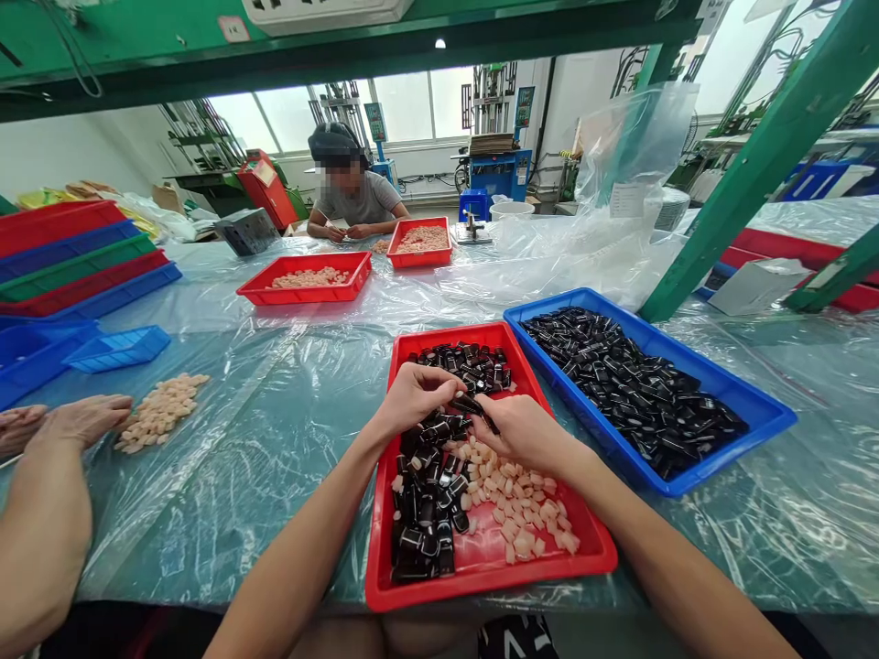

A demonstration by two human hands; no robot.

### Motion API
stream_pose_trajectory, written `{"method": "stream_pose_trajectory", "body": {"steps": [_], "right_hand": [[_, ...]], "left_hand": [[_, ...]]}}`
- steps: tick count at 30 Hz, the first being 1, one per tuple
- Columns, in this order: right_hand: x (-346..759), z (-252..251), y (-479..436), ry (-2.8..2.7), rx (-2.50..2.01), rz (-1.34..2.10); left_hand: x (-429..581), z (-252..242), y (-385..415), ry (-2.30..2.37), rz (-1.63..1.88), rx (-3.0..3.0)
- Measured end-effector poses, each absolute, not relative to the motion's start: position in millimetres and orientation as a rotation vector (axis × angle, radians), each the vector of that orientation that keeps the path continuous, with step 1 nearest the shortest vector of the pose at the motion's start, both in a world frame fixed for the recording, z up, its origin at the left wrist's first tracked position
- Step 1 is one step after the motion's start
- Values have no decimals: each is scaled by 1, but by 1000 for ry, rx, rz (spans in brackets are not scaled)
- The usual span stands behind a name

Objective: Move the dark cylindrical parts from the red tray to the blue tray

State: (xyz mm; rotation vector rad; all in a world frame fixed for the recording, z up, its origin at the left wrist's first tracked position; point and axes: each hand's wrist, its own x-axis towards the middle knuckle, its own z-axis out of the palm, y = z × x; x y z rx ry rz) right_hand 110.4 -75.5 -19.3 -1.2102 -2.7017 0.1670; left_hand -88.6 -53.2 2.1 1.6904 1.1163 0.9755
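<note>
The left hand [412, 398] and right hand [526, 432] meet over a red plastic tray [491, 586], fingers close together. A glossy black piece [471, 404] sits clamped at the right fingertips — long axis slanting far-left to near-right, nearer the right hand. Whether the left fingers grip it too: cannot tell. Loose black pieces [418, 494] lie left in the tray, pale pieces [522, 499] right; a blue plastic tray [721, 371] sits just beside.

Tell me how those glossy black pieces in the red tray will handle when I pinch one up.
The glossy black pieces look stiff, since they keep crisp, blocky shapes in the heap. Their shiny surfaces may be slippery between fingers. Piled loosely in the red tray, they will probably shift or tumble if pushed.
</note>
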Motion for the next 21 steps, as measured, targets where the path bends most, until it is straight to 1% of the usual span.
{"method": "stream_pose_trajectory", "body": {"steps": [7,21], "right_hand": [[110,-21,-72,-2712,-1245,176],[109,-18,-75,-2752,-1242,209]], "left_hand": [[-91,1,-55,1116,865,1656],[-91,-4,-55,1166,816,1789]]}}
